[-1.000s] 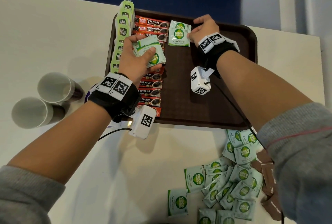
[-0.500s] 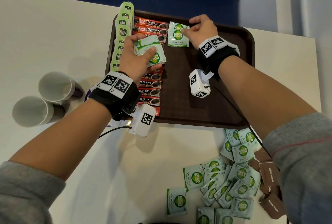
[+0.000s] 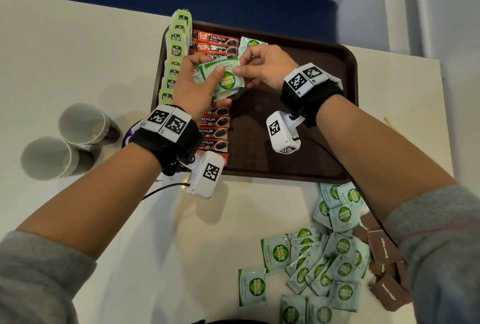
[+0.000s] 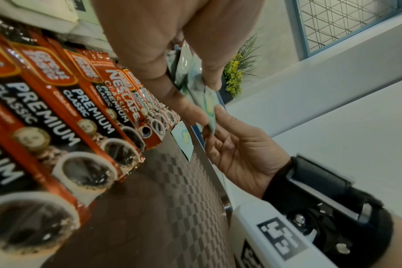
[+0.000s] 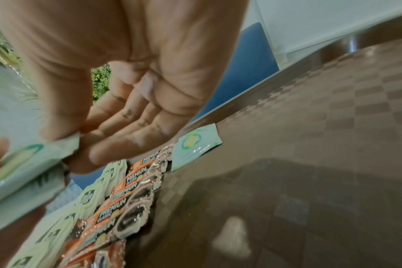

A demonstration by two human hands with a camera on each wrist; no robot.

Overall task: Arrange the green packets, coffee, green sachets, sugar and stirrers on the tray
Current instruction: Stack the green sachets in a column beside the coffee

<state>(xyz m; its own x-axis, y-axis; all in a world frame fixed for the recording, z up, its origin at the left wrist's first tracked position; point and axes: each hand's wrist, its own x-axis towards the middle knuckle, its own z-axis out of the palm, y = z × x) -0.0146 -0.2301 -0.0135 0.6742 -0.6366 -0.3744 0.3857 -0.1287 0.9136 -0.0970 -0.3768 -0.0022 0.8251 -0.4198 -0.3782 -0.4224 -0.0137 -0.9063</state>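
Observation:
A brown tray [image 3: 298,157] lies ahead of me with a column of green tea packets [image 3: 175,51] along its left edge and a column of red coffee sticks [image 3: 214,131] beside them. One green sachet [image 3: 250,43] lies flat on the tray at the top of the third column. My left hand [image 3: 197,84] grips a small stack of green sachets [image 3: 223,80] above the coffee sticks. My right hand [image 3: 259,69] pinches the right edge of that stack [image 5: 34,159] between thumb and fingers. In the left wrist view the right hand [image 4: 236,145] meets the stack [image 4: 207,101].
Several loose green sachets [image 3: 319,258] lie on the white table in front of the tray, with brown sugar packets [image 3: 384,258] at their right. Two paper cups [image 3: 65,142] lie on their sides left of the tray. The tray's right half [image 3: 311,116] is bare.
My right hand left the sachet it laid on the tray and moved left to the stack in my left hand, which it now pinches. The left hand stayed over the coffee sticks.

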